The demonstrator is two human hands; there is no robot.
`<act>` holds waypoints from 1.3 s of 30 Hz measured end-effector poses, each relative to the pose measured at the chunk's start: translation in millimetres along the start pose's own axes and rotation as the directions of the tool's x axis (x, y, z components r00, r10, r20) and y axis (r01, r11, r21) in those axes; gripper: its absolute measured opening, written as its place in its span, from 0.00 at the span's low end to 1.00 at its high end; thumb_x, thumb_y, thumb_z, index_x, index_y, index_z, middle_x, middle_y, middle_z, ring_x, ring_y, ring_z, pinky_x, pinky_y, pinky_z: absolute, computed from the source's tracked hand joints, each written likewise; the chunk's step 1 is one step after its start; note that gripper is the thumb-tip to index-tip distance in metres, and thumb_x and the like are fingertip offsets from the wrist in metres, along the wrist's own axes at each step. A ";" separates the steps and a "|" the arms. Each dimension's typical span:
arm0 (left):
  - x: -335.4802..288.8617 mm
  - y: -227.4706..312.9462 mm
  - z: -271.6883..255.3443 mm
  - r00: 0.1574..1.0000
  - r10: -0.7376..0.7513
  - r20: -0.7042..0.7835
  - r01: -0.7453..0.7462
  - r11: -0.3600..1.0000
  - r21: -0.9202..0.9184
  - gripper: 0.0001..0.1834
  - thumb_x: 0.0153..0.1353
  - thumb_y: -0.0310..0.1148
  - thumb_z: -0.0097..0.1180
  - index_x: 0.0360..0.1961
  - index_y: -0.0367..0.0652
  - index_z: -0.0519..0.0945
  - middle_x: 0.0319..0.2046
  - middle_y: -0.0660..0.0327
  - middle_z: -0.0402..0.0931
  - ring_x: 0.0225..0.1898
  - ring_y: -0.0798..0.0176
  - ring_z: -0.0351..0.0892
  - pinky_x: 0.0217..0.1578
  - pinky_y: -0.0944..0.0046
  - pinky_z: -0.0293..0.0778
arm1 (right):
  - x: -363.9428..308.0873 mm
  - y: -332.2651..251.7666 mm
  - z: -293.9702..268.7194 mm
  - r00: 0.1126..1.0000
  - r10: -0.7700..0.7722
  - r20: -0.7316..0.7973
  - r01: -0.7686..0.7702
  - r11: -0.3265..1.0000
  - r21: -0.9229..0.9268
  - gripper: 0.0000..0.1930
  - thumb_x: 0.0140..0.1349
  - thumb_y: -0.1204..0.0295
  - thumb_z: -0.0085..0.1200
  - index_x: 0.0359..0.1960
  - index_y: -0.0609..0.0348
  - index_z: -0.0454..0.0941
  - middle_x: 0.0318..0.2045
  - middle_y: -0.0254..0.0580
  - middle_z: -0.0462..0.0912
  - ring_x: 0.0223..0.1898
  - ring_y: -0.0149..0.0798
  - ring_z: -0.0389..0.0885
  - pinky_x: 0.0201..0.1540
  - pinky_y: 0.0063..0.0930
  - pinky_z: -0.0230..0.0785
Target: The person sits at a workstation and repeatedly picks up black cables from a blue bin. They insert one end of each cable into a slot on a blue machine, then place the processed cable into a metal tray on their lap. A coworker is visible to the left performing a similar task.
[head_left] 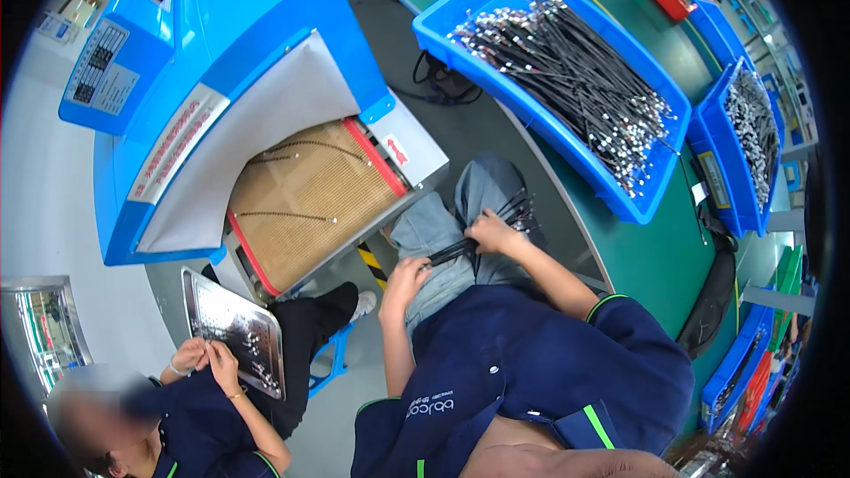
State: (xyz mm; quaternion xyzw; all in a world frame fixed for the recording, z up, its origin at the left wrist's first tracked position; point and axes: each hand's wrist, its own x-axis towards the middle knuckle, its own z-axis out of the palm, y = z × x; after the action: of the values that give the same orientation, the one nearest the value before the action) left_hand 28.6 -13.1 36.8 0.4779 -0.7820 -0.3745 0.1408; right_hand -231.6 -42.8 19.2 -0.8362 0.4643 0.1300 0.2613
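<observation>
- the bundle of black cables lies over the person's lap, across the denim-covered thighs, between the conveyor belt on the left and the green table on the right.
- the right hand has its fingers closed around the bundle, with the loose ends fanning out past it to the far right.
- the left hand pinches the bundle's left end, fingertips together on it; the exact finger contact is too small to make out.
- the likeliest trouble is slipping: the strands look thin and numerous, so a slackened right grip could let some slide off the knee to the floor.
- the fanned ends could cross and snag, since nothing gathers them beyond the right hand; pulling out one strand might then drag others along.
- a hard tug by the left hand could strain the small end fittings.
- farther off, a few loose cables lie apart on the belt, which leads into the blue machine; a stray strand swung left could land among them.
- at far right, the large blue bin holds a tangled heap of similar cables, where careless lifting could catch neighbours.
</observation>
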 end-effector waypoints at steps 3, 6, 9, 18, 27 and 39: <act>-10.2 19.8 -4.7 0.983 -0.068 -0.172 0.054 0.995 -0.085 0.13 0.57 0.32 0.58 0.43 0.38 0.78 0.36 0.52 0.78 0.41 0.53 0.78 0.43 0.60 0.72 | -11.7 -2.1 -16.0 1.000 0.021 0.006 -0.022 0.976 0.217 0.17 0.48 0.67 0.62 0.42 0.56 0.77 0.33 0.48 0.82 0.43 0.51 0.79 0.46 0.45 0.69; -21.6 46.4 -29.7 0.982 -0.144 -0.124 0.101 0.949 -0.299 0.11 0.58 0.29 0.56 0.41 0.37 0.78 0.37 0.53 0.77 0.42 0.54 0.78 0.44 0.61 0.71 | -43.1 -18.1 -80.2 0.994 0.015 -0.109 0.019 0.954 0.300 0.15 0.52 0.69 0.58 0.42 0.57 0.77 0.33 0.50 0.81 0.38 0.53 0.80 0.40 0.43 0.72; -33.2 63.7 -48.9 0.996 -0.075 -0.038 0.052 0.904 -0.425 0.09 0.59 0.26 0.55 0.40 0.37 0.79 0.36 0.56 0.78 0.41 0.60 0.79 0.42 0.65 0.71 | -93.5 -44.6 -160.6 0.946 0.071 -0.315 0.034 0.948 0.316 0.15 0.52 0.69 0.57 0.43 0.56 0.77 0.35 0.48 0.81 0.38 0.52 0.80 0.40 0.40 0.72; -16.8 82.5 -20.2 0.991 0.024 0.131 0.026 0.930 -0.366 0.11 0.62 0.32 0.52 0.42 0.38 0.79 0.39 0.55 0.79 0.43 0.57 0.79 0.43 0.64 0.71 | -177.7 -24.2 -258.1 0.386 0.449 -0.806 -0.111 0.890 0.443 0.19 0.51 0.73 0.59 0.47 0.54 0.77 0.29 0.46 0.78 0.33 0.49 0.78 0.39 0.37 0.70; -20.4 61.4 0.5 0.987 -0.006 0.158 0.060 0.940 -0.335 0.11 0.62 0.32 0.52 0.42 0.39 0.79 0.40 0.54 0.79 0.43 0.55 0.79 0.44 0.61 0.72 | -109.7 46.1 -231.0 0.296 0.730 -0.616 -0.564 0.654 0.504 0.32 0.44 0.66 0.65 0.55 0.55 0.71 0.52 0.53 0.72 0.56 0.50 0.69 0.60 0.48 0.57; -4.7 64.6 -1.2 0.977 -0.028 0.213 0.095 0.945 -0.312 0.12 0.62 0.31 0.52 0.44 0.38 0.78 0.40 0.52 0.79 0.43 0.54 0.79 0.45 0.61 0.72 | -115.6 26.9 -227.0 0.285 0.643 -0.711 -0.444 0.746 0.497 0.11 0.49 0.70 0.63 0.35 0.58 0.82 0.36 0.46 0.75 0.40 0.45 0.75 0.44 0.36 0.68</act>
State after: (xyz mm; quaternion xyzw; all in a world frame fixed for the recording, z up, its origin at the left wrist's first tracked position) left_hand -9.7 7.4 84.8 0.4317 -0.7058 -0.5482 0.1228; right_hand -321.9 -99.0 252.2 -0.5434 0.7963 -0.2649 0.0202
